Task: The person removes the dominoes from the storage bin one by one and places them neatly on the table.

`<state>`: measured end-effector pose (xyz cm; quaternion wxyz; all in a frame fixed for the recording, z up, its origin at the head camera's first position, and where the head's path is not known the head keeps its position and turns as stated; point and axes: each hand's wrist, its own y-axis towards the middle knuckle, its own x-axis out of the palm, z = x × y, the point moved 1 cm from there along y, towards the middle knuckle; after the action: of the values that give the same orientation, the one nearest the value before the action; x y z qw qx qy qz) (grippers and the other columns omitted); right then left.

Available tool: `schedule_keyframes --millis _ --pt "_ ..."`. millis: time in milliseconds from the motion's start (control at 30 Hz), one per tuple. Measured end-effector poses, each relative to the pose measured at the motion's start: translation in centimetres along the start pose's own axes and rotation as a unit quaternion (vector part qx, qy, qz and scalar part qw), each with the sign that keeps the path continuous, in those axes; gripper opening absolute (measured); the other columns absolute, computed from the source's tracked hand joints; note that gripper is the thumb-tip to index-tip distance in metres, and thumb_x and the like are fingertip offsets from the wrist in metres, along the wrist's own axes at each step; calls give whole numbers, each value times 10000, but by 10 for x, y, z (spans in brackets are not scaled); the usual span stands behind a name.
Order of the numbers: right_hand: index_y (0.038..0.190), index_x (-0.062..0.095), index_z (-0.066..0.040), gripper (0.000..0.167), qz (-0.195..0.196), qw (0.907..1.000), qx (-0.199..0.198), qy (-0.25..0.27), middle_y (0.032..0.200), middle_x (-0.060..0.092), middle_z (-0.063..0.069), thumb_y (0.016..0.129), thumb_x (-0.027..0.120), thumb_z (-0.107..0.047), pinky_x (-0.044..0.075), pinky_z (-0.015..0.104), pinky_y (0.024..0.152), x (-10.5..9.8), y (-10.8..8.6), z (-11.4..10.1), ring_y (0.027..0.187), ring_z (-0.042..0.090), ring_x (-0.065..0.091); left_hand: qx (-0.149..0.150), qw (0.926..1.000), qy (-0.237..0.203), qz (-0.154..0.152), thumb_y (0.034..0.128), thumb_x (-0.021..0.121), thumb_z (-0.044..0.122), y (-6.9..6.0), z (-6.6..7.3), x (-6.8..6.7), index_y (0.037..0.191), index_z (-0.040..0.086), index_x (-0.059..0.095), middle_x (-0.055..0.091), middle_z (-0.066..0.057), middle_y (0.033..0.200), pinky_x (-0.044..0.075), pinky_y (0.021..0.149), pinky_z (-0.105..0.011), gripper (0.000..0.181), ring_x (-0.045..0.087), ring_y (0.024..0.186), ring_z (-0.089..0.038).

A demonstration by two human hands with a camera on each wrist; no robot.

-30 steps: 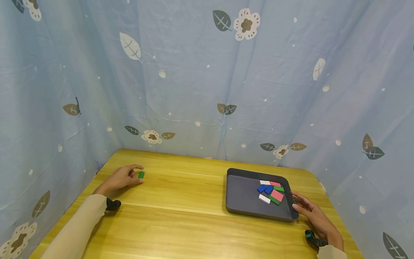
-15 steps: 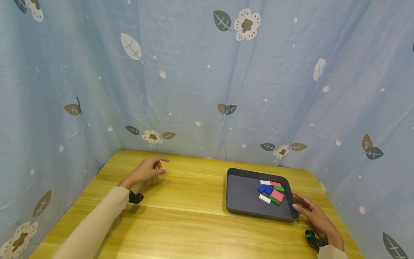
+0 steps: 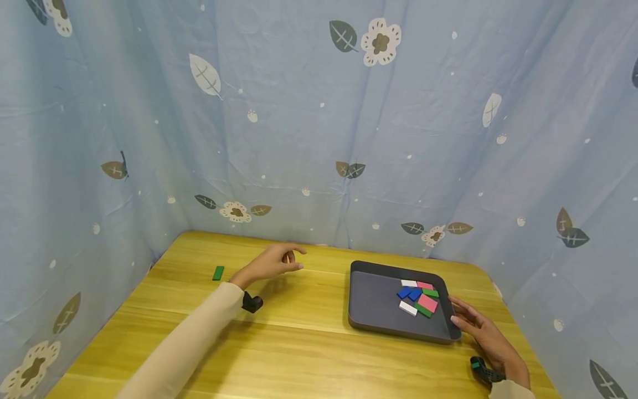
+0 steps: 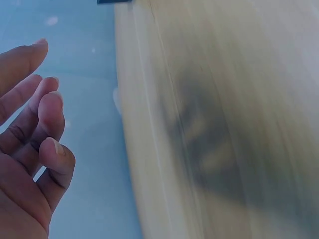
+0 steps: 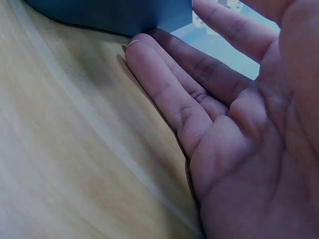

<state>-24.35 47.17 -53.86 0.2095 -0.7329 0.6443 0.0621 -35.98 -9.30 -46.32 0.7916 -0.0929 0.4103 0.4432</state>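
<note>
In the head view my left hand hovers over the table's left-middle part, holding nothing, fingers loosely bent. The left wrist view shows that bare palm and the curved fingers over the table. Behind it, on the left, a single green rectangular block lies flat on the wood. My right hand rests at the right wall of a dark grey tray, thumb and fingertips touching it. Up close, its fingers are fairly straight and reach the tray's outer wall.
Several small flat blocks lie in the tray's right half: white, pink, blue and green ones. A yellow wooden table bears everything. A blue patterned curtain hangs around its far and side edges.
My left hand has let go of the green block, left lying on the table, and moved right towards the tray. The right hand and tray have stayed in place.
</note>
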Motion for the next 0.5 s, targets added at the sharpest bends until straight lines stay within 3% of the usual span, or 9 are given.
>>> schedule_keyframes --millis 500 --pt "1657 228 -239 761 22 10000 53 -24 1644 243 242 1033 623 -422 286 674 1124 0 2 3 1476 473 278 449 9982 -177 -355 1011 695 281 54 51 47 1375 168 643 644 55 903 518 728 -311 384 607 737 -109"
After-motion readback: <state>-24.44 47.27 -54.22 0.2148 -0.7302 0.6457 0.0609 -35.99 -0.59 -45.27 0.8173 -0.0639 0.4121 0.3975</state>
